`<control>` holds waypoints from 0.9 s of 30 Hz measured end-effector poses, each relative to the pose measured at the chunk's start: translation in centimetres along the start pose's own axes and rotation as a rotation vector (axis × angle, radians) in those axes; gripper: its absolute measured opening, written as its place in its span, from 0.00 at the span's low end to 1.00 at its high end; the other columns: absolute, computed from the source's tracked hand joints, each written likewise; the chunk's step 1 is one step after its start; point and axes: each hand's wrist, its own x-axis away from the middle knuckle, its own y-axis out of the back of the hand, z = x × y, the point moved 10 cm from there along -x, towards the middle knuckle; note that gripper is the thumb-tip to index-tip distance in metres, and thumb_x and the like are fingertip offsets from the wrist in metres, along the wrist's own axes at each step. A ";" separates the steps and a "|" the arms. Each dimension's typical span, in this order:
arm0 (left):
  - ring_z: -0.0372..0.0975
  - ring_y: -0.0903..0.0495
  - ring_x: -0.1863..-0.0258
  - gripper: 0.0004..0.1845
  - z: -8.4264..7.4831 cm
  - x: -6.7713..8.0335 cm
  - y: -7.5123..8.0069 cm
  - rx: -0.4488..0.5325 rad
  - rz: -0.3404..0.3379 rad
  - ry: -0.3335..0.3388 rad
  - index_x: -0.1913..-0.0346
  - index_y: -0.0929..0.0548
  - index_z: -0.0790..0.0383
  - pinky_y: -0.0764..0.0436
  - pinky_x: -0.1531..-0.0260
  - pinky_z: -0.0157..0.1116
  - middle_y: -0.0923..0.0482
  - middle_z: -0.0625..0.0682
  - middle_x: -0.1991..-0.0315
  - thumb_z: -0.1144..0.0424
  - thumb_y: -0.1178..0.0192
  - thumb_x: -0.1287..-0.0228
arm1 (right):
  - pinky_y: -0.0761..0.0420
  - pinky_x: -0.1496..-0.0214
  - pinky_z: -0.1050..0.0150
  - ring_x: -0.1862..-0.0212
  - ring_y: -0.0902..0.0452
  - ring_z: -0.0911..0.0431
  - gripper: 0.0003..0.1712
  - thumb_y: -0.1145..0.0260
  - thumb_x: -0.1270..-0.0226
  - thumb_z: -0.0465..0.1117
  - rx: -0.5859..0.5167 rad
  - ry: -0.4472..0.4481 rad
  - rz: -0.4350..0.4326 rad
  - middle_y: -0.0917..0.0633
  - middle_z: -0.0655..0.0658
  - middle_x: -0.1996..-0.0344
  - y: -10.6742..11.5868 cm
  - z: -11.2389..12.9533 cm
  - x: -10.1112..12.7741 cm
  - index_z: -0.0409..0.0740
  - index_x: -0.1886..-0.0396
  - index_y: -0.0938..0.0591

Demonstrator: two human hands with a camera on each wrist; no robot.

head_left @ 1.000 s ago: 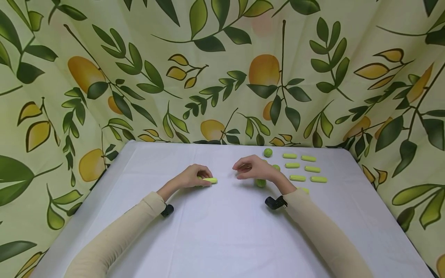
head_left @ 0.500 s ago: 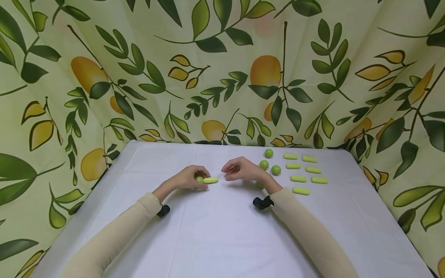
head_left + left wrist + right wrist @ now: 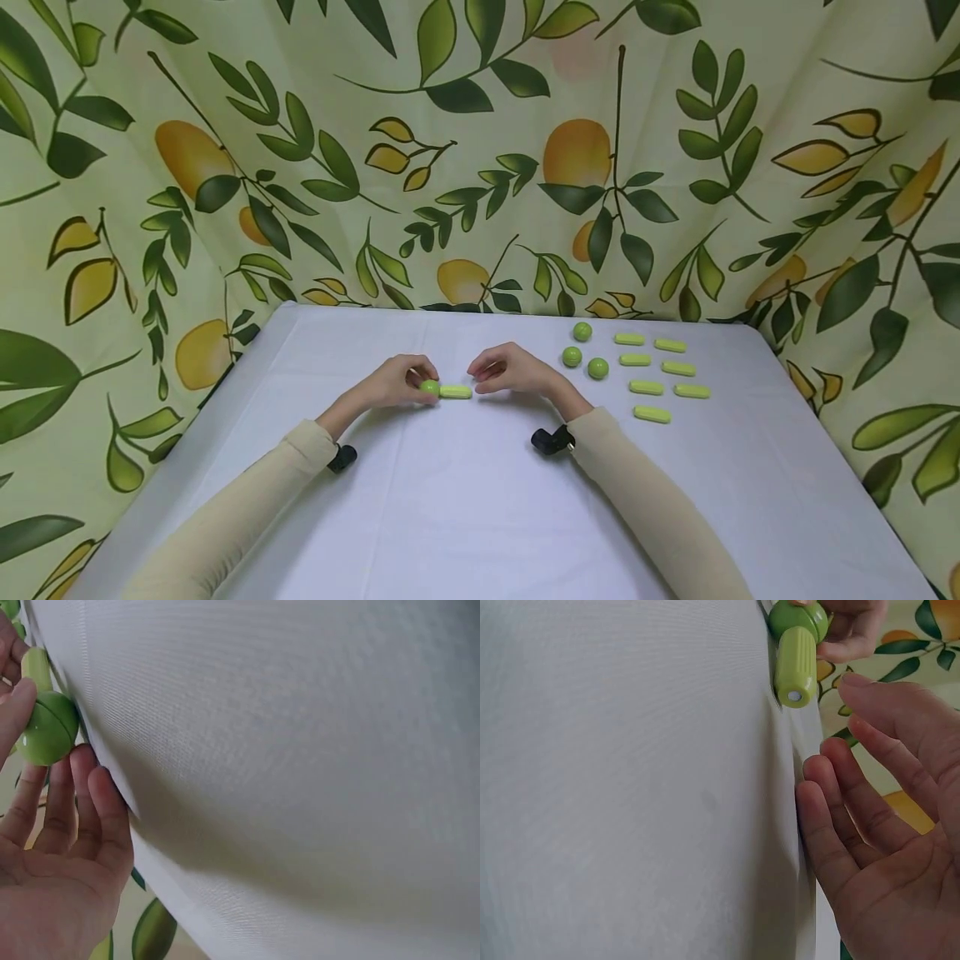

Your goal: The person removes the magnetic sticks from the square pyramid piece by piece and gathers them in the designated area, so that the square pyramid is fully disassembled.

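Observation:
In the head view my left hand (image 3: 395, 382) pinches a glossy green ball (image 3: 430, 387) between thumb and fingers, low over the table. A light-green ribbed rod (image 3: 455, 392) extends rightward from the ball, end against it. A small silvery spot shows on the rod's free end (image 3: 794, 696) in the right wrist view. My right hand (image 3: 512, 369) hovers just right of that end, apart from it. Its fingers (image 3: 829, 825) are loosely bent with nothing between them. The left wrist view shows the left thumb on the ball (image 3: 51, 727) and fingers beneath it.
On the right of the white-covered table (image 3: 465, 500) lie several light-green rods (image 3: 646, 387), roughly in two columns. Left of them sit loose green balls (image 3: 597, 368). A leaf-and-fruit patterned curtain (image 3: 480, 192) rises along the table's back and sides.
My right hand has moved left, toward the rod's free end, uncovering balls and a rod behind it. The left hand has shifted slightly left on the ball, leaving more of the rod in view.

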 end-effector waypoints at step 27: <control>0.41 0.17 0.62 0.14 0.0 -0.2 0.4 0.007 -0.005 -0.004 0.59 0.15 0.62 0.18 0.57 0.39 0.17 0.49 0.62 0.67 0.21 0.46 | 0.18 0.56 0.65 0.63 0.20 0.57 0.15 0.23 0.44 0.24 0.024 0.037 0.058 0.13 0.41 0.63 -3.5 2.0 -2.4 0.30 0.56 0.14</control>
